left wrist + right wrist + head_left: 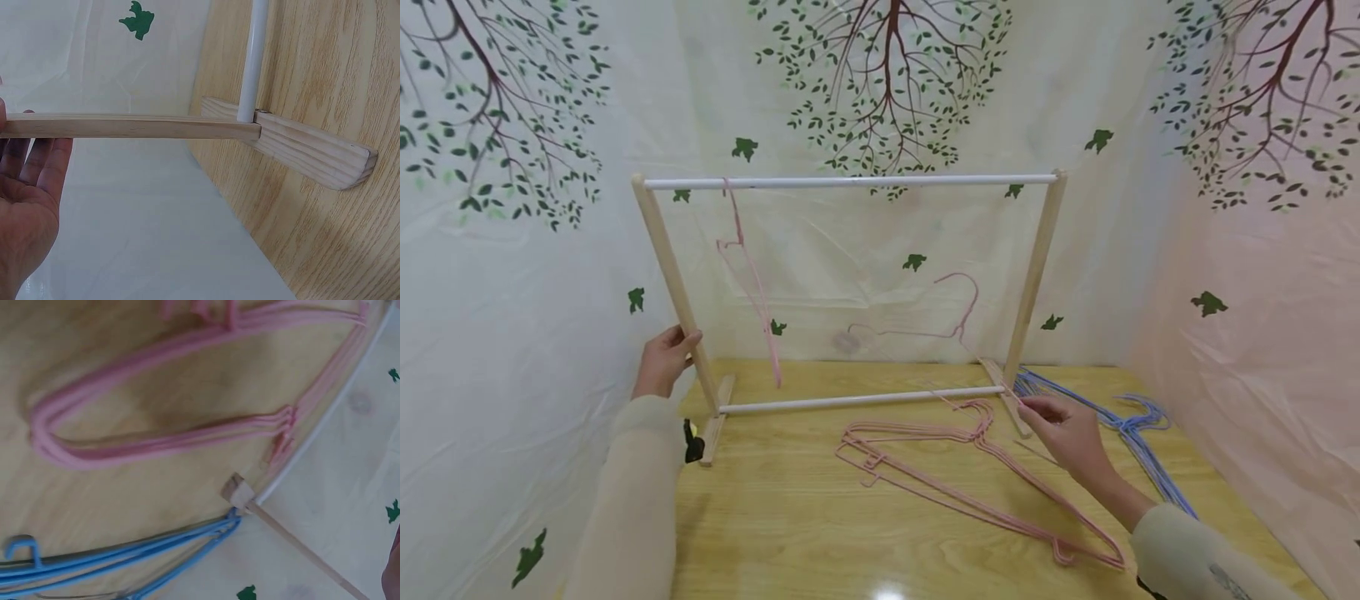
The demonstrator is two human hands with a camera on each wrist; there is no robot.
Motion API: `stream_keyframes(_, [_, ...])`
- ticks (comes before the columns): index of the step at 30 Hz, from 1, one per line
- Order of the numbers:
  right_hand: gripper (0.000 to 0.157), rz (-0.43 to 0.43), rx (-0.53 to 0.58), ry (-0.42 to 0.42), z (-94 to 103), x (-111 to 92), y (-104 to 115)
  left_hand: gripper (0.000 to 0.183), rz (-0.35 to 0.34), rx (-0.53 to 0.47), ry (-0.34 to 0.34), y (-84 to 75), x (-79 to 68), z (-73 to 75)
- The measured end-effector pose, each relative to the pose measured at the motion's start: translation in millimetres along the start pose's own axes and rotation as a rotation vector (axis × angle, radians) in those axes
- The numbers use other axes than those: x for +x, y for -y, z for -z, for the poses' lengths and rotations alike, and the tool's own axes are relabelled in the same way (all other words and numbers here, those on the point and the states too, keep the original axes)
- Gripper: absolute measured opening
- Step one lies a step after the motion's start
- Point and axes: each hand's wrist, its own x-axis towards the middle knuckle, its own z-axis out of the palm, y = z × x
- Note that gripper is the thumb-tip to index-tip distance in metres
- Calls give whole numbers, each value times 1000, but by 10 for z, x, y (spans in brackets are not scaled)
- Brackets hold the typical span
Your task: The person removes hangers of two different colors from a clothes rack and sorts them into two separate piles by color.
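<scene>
My left hand (664,360) grips the left wooden post (664,254) of a small clothes rack. In the left wrist view its fingers (55,164) lie against one side of that post. My right hand (1067,435), by the foot of the right post, pinches a thin pink clothes hanger (917,334) that is raised with its hook up; its lower part is blurred. Another pink hanger (752,271) hangs by its hook on the white top rail (850,182), toward the left. Only a sliver of the right hand shows in the right wrist view.
Several pink hangers (925,492) lie stacked on the wooden table (775,517) before the rack. Blue hangers (1142,454) lie beyond the right foot. A white lower rail (850,402) joins the posts. Leaf-patterned sheets (835,275) surround the table.
</scene>
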Motion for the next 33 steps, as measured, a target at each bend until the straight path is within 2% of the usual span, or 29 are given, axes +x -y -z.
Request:
stream_keyframes(2, [14,-34,-12,30,-20,-104,-81,56,1,0,-2,-5,-6,-6])
stream_keyframes(7, [13,-115,4,121,-66,-350,-92,55,10,3,-3,-5,-16,-6])
stream_keyframes(14, [16,-173,58,226,-99,-571,-139,54,22,1,-16,-17,8,-15])
stream_keyframes(18, [17,-206,84,252,-107,-639,-212,55,33,2,-20,-31,40,-24])
stream_keyframes(22, [17,-231,63,245,-124,-666,-300,55,41,2,-20,-31,76,-23])
stream_keyframes(28, [14,-254,-131,211,-150,-645,-422,56,44,-1,-7,0,125,-15])
stream_keyframes(33, [20,-188,-337,204,-133,-605,-507,56,36,-5,-2,11,160,-9])
